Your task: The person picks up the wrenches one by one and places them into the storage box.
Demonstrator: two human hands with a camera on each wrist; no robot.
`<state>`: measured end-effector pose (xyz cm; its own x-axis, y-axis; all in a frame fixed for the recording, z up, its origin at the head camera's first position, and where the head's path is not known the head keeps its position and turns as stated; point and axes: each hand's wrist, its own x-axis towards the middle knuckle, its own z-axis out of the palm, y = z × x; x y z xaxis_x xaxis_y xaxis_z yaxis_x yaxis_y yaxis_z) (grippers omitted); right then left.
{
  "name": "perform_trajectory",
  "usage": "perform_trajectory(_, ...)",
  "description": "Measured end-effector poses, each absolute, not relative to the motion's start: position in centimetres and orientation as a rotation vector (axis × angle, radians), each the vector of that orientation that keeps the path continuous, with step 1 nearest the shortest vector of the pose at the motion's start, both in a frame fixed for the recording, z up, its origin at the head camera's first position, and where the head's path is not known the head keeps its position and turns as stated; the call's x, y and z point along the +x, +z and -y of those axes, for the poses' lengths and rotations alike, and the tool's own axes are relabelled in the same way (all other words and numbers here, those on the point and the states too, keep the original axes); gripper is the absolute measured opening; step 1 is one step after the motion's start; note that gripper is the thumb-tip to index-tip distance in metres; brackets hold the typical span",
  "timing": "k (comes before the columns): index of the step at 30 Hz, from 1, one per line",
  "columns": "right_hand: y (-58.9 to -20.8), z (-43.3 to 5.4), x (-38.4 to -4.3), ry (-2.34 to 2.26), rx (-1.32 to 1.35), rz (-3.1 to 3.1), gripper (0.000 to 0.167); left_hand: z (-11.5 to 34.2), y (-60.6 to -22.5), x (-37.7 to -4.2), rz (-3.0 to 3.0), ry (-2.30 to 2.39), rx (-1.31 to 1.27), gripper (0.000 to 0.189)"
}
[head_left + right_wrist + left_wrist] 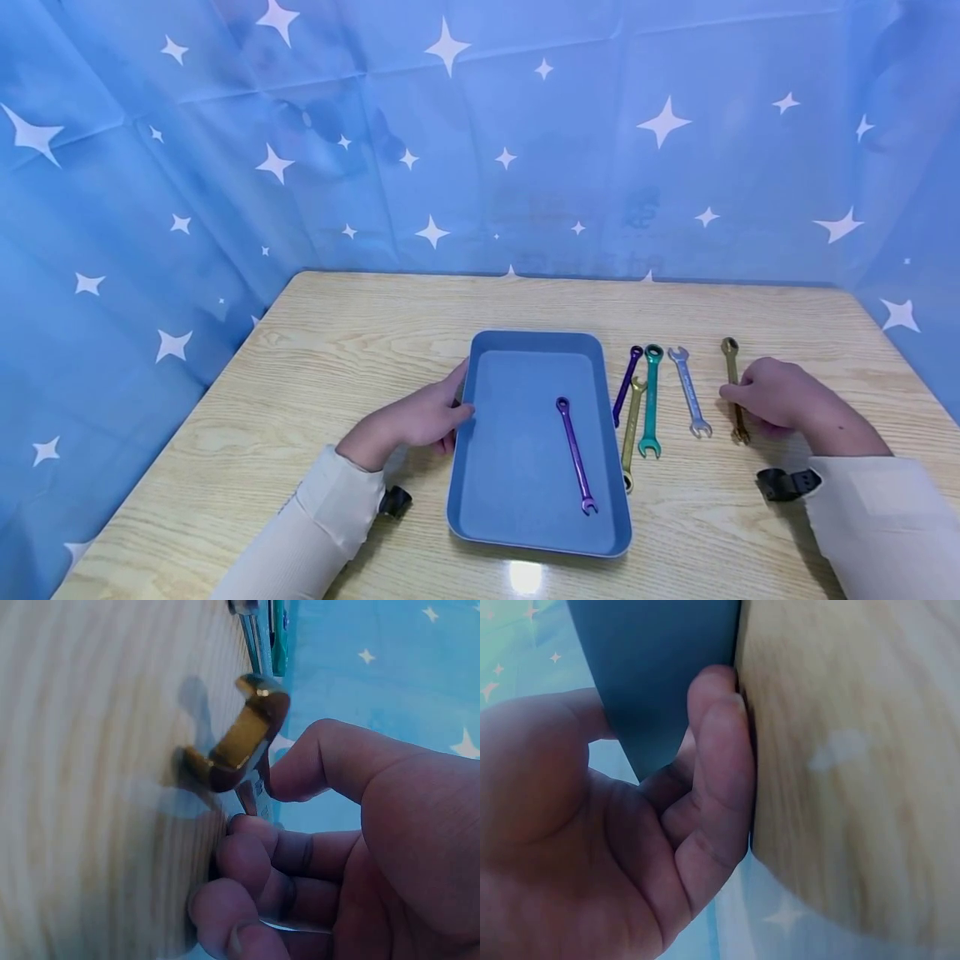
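A blue rectangular tray (pixel 517 533) lies on the table with one purple wrench (pixel 576 454) inside it. My left hand (pixel 420 414) grips the tray's left side, thumb over the rim and fingers curled against the outer wall (pixel 660 675). To the right of the tray my right hand (pixel 783 396) pinches a bronze-gold combination wrench (pixel 732 367) by its shaft, between thumb and forefinger. In the right wrist view the open jaw end of this wrench (pixel 244 739) points at the camera, close over the tabletop.
Between the tray and my right hand lie a second purple wrench (pixel 627 385), a yellow-gold wrench (pixel 632 429), a teal wrench (pixel 651 404) and a silver-blue wrench (pixel 690 392). Behind the wooden table (pixel 360 333) hangs a blue star-patterned cloth (pixel 480 150).
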<state>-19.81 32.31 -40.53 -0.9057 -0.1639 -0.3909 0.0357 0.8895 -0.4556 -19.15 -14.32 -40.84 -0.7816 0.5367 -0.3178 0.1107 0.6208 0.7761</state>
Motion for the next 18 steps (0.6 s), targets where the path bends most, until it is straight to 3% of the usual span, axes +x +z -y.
perform_trajectory(18, -40.42, -32.22, -19.99, -0.667, -0.074, -2.618, 0.042, 14.34, -40.77, -19.20, -2.306, 1.061, 0.522, 0.078)
